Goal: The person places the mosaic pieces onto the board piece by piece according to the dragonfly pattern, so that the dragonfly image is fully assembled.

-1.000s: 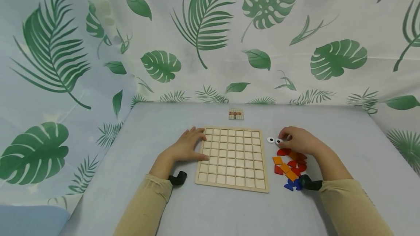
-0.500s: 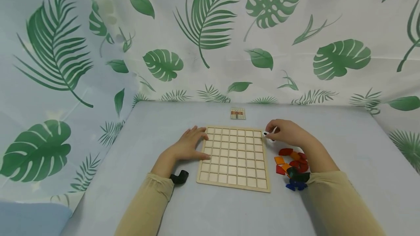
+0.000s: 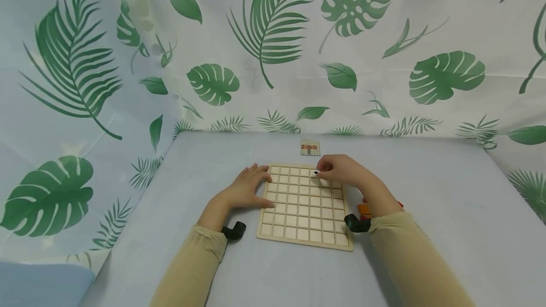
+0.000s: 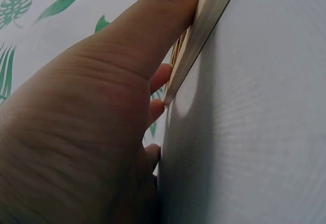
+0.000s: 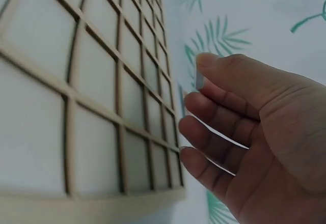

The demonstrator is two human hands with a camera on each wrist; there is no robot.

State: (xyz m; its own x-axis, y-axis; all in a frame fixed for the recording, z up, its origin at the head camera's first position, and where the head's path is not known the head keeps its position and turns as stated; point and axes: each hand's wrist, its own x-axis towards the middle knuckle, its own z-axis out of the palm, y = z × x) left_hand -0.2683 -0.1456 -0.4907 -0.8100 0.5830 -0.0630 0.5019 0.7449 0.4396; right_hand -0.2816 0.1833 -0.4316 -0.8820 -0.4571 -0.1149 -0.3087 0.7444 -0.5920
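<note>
A wooden grid board (image 3: 298, 240) of square cells lies flat in the middle of the table. My right hand (image 3: 343, 170) is over its far right part and pinches a small round white eye piece (image 3: 316, 173) with a black pupil between thumb and fingertips. In the right wrist view that thin piece (image 5: 199, 80) shows edge-on under the thumb. My left hand (image 3: 245, 191) rests at the board's left edge, thumb and fingers spread apart. The left wrist view has the left thumb (image 4: 158, 18) against the board's wooden side (image 4: 204, 28).
Beyond the board lies a small patterned card (image 3: 310, 148). Orange and red flat pieces (image 3: 364, 211) are partly hidden under my right forearm. The second eye piece and the blue pieces are out of sight. A leaf-printed cloth (image 3: 264, 98) hangs behind the table.
My right hand has picked up an eye piece beside the colored pieces and carried it left over the board. The left hand keeps its place at the board's edge.
</note>
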